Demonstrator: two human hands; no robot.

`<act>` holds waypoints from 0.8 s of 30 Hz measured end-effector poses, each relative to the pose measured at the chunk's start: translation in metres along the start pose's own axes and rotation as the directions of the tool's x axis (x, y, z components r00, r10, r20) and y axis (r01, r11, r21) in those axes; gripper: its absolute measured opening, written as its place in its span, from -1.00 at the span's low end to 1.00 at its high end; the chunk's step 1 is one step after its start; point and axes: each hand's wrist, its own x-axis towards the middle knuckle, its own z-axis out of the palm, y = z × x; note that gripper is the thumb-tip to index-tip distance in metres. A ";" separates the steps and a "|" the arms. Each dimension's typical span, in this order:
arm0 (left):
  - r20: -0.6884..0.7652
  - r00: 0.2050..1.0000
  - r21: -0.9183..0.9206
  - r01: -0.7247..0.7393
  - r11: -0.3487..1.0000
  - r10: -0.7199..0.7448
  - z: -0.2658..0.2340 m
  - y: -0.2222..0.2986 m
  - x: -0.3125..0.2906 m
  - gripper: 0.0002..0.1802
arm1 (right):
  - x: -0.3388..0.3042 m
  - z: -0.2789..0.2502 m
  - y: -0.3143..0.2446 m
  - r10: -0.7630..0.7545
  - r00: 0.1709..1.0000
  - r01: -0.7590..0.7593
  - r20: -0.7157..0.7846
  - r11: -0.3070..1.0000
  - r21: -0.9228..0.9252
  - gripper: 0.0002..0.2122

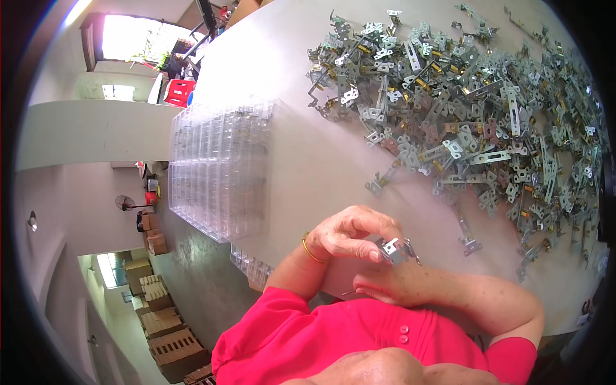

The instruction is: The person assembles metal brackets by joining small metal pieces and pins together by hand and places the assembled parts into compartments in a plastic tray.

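Note:
My left hand (pixel 357 235), with a yellow bangle at its wrist, pinches a small silvery metal bracket (pixel 393 251) between thumb and fingers. Thin bent parts stick out at the bracket's right end. Just below it, close to my body, my right hand (pixel 390 282) is closed. A thin dark rod (pixel 348 293) pokes out on its left side; the rest of it is hidden, so its kind does not show. Ahead and to the right lies a big loose heap of similar metal brackets (pixel 449 115), some with brass-coloured pieces.
The pale table (pixel 301 173) carries a tall stack of clear plastic trays (pixel 221 167) at its left edge. More clear trays (pixel 247 266) stand lower down beside it. Cardboard boxes (pixel 173 346) and a fan (pixel 126 203) are on the floor further left. A red plastic chair (pixel 179 93) stands beyond the table.

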 end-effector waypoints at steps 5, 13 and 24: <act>0.010 1.000 0.011 0.005 1.000 -0.005 -0.001 -0.001 -0.001 -0.61 | 0.001 0.001 0.001 -0.019 1.000 0.019 -0.023 1.000 -0.020 -0.82; 0.018 1.000 0.030 -0.002 1.000 0.002 -0.003 -0.001 -0.001 -0.62 | 0.001 -0.001 -0.002 -0.002 1.000 0.002 -0.020 1.000 -0.002 -0.81; 0.047 0.999 0.043 0.013 0.999 -0.015 -0.004 -0.002 -0.006 -0.63 | 0.001 -0.001 -0.006 0.044 0.999 -0.045 -0.009 0.999 -0.027 -0.86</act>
